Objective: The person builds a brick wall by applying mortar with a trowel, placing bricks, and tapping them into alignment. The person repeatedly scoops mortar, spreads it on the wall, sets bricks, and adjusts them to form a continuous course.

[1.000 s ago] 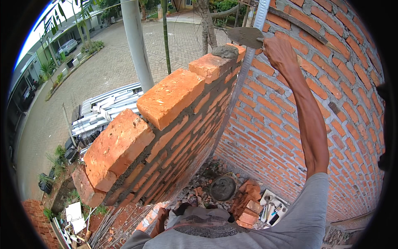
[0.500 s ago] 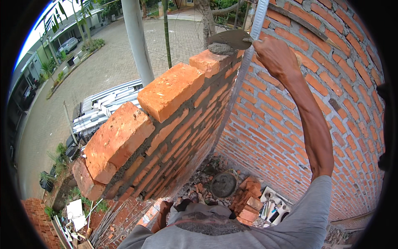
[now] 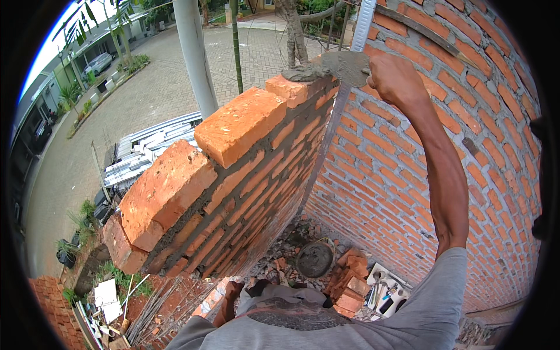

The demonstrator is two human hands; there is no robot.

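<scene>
Fingers wrapped round its handle, my right hand (image 3: 396,81) holds a trowel (image 3: 352,65) at the far end of the brick wall (image 3: 251,181). The trowel's grey, mortar-smeared blade faces up beside a wet lump of mortar (image 3: 305,72), which lies on the top of the end brick (image 3: 286,88). Nearer to me, a whole orange brick (image 3: 240,125) and another brick (image 3: 166,192) sit along the wall's top course. Low down by my body is my left hand (image 3: 234,288); its fingers are too small and shaded to make out.
A tall mortared brick wall (image 3: 396,169) rises on the right, meeting the low wall at a metal strip (image 3: 363,26). Below are a mortar bucket (image 3: 315,259), stacked bricks (image 3: 350,286) and a tray of tools (image 3: 388,291). A grey post (image 3: 195,58) stands beyond the wall.
My right hand has moved slightly down and right with the trowel. The blade has turned from its dark side to a grey, mortar-covered side, and the mortar on the end brick is spread wider.
</scene>
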